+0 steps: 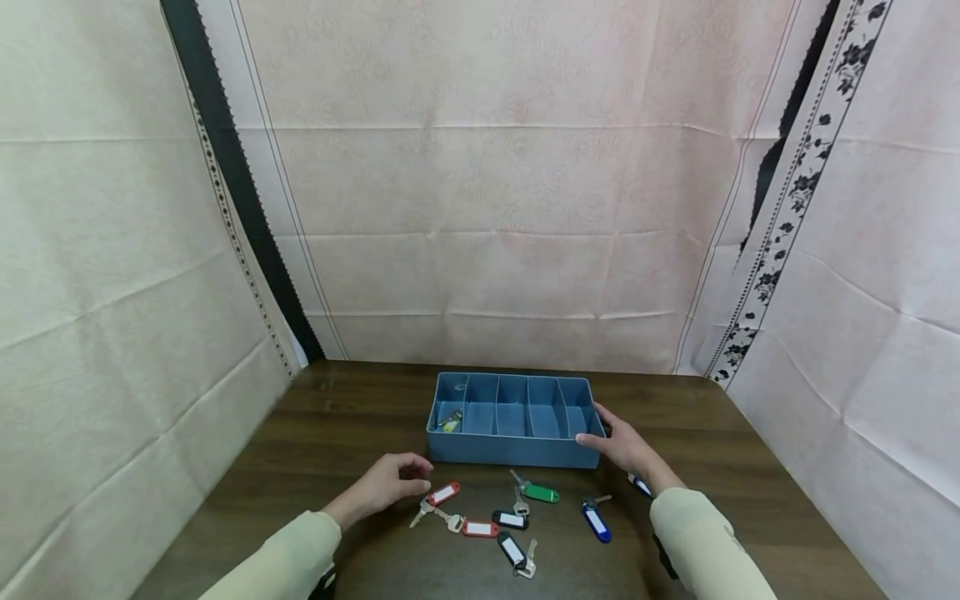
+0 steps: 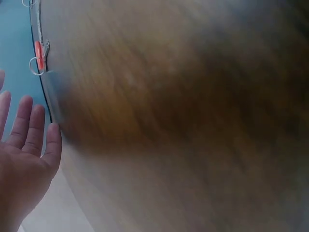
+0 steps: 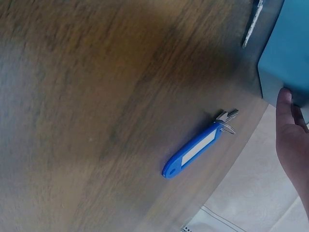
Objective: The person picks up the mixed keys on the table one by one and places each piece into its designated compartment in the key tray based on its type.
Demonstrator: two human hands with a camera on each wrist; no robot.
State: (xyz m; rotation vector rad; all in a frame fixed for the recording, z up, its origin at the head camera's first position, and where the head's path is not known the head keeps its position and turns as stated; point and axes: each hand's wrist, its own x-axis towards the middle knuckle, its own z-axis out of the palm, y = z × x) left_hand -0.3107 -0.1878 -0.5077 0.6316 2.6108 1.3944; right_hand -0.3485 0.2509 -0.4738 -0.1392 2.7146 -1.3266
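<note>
A blue box with several compartments stands on the table. My right hand holds its front right corner, thumb on the front wall and fingers along the right side. In the right wrist view, the thumb of the right hand lies against the box wall. My left hand hovers near the front left corner, holding nothing; its fingers look loosely extended in the left wrist view. Just beside it lies a key with a red tag. A key with a yellow-green tag lies in the leftmost compartment.
On the table before the box lie keys with another red tag, two black tags, a green tag and a blue tag. Another tag is partly hidden by the right wrist. Pale cloth hangs around the table.
</note>
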